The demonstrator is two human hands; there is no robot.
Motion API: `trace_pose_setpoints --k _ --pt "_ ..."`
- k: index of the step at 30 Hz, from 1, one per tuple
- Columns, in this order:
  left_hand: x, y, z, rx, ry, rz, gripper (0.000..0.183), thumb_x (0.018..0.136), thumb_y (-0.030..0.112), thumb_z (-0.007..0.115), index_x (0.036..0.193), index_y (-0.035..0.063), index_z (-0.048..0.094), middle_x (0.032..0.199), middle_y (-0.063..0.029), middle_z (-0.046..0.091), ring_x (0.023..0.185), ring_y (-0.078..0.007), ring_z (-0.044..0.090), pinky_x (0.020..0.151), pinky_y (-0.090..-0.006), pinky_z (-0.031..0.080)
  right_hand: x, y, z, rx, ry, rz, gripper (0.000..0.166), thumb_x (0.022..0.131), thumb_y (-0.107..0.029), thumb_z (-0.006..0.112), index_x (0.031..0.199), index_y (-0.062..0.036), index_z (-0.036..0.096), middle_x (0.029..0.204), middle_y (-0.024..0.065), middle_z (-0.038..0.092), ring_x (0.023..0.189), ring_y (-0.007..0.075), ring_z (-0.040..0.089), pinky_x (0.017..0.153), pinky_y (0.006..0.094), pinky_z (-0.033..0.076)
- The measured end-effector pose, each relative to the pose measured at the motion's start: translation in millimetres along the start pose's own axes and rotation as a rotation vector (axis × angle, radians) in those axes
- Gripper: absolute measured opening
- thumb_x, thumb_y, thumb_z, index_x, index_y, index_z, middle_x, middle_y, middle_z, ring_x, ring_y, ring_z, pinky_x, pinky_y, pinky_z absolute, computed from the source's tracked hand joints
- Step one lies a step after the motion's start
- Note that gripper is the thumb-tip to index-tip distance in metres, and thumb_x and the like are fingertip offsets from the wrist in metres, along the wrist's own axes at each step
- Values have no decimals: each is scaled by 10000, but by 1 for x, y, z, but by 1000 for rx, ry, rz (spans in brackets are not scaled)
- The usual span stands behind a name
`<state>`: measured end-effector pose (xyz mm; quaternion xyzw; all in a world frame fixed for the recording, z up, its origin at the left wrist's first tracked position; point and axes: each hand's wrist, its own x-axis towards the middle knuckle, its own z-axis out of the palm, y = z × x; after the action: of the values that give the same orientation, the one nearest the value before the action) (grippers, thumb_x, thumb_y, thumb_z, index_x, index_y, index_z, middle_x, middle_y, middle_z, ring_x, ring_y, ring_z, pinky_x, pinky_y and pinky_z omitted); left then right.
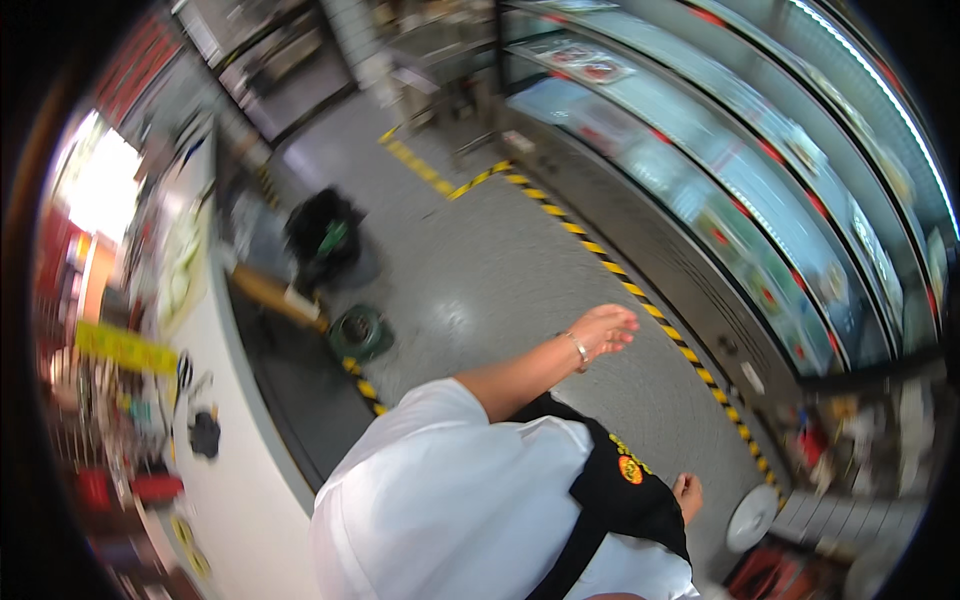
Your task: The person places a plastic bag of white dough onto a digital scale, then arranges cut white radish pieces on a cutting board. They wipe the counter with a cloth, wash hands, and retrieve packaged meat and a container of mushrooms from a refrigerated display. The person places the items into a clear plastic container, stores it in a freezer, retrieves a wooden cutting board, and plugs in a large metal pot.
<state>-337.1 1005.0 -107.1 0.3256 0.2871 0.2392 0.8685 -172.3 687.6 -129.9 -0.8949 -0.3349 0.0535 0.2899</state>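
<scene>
My left hand (pixel 602 332), with a bracelet at the wrist, is held out over the grey floor (pixel 480 262). Its fingers are loosely bent and apart, and nothing shows in it. Lower right, my right hand (pixel 688 496) hangs beside the black apron (pixel 630 487). Its fingers look curled and are partly hidden, so I cannot tell whether it holds something. The apron, worn over a white shirt, bears a round orange emblem. Nearest to the right hand on the far side is a round whitish disc-shaped thing (pixel 752 519). Motion blurs the view.
An open refrigerated display case (pixel 660 217) with packaged goods runs along the right, edged by yellow-black floor tape (pixel 637 289). Left stands a long white counter (pixel 240 480) bearing tape rolls (pixel 191 546) and other items. A black-lined bin (pixel 326 232) and a green round object (pixel 360 330) are on the floor.
</scene>
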Motion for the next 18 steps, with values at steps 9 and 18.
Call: trace_pose_setpoints --k 9,18 --pt "-14 119 -167 -188 319 194 203 825 174 507 1021 122 507 1035 -19 524 826 -128 522 699 -286 427 161 -223 124 -29 -384 -584 186 807 -130 527 720 32 501 676 183 480 592 330 461 543 376 383" --pt "39 245 -281 -201 613 152 282 811 168 522 1085 129 468 981 -22 527 797 -142 527 685 -284 434 328 -345 261 -73 -330 -634 86 758 -79 537 747 6 546 751 187 537 702 341 523 619 405 407"
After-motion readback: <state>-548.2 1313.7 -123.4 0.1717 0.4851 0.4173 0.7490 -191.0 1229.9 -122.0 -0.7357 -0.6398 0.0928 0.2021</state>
